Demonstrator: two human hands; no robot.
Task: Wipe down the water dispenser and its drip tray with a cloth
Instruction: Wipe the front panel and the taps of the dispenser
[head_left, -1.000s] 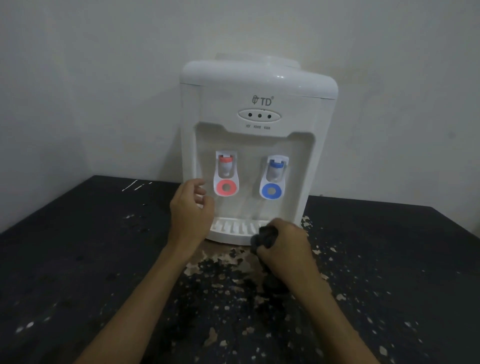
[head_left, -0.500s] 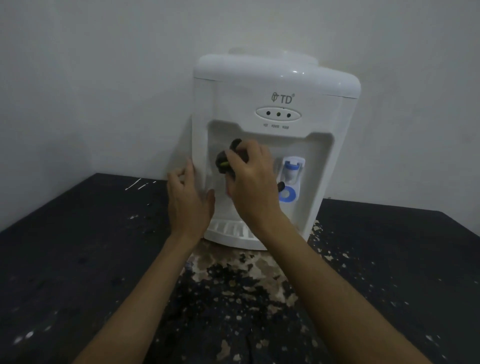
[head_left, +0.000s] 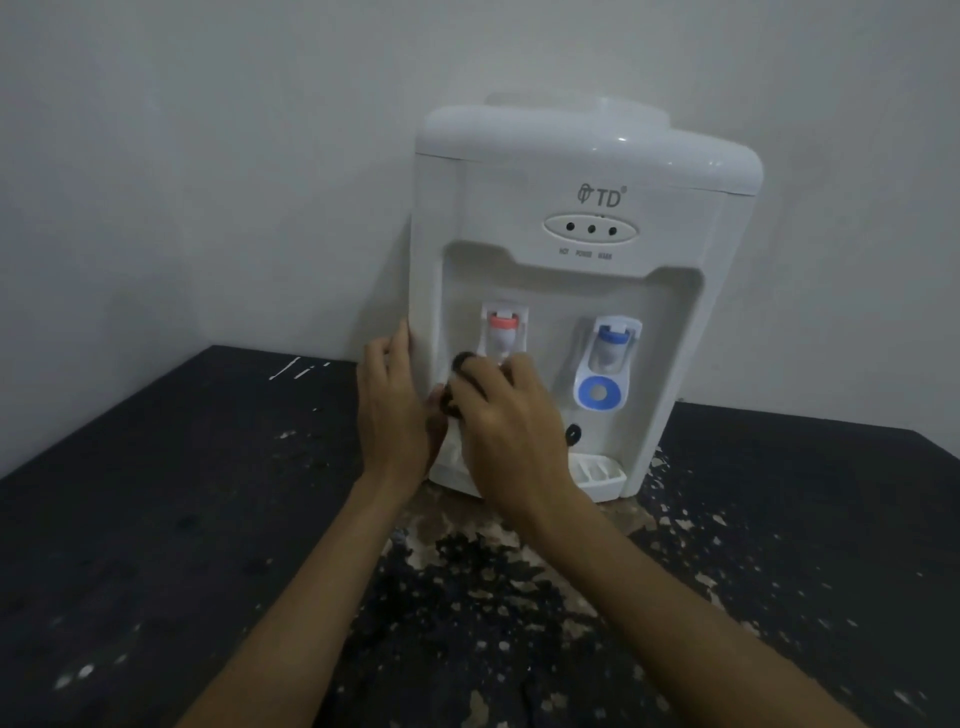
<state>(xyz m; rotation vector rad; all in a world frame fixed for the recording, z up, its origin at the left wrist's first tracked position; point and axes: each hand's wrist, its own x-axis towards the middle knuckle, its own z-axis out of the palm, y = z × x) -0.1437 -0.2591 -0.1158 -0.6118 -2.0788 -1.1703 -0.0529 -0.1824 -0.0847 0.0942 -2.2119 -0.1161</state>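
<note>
Black table (head_left: 156, 519), 1 dispenser (head_left: 587, 156), 2 taps (head_left: 503, 332) (head_left: 610, 345), 1 cloth (head_left: 461, 362), 2 hands (head_left: 395, 410) (head_left: 511, 431)

Water dispenser (head_left: 582, 171): white, grey "TD" logo. Left tap (head_left: 504, 323): red. Right tap (head_left: 612, 335): blue, blue ring below. Cloth (head_left: 462, 362): black. Table (head_left: 156, 519): black, speckled with pale flaked patches. Drip tray (head_left: 600, 475): white.

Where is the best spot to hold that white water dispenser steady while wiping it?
Grip the water dispenser by its flat left wall, from the left, where the left hand rests: tall and plain, while the front holds protruding taps.
</note>
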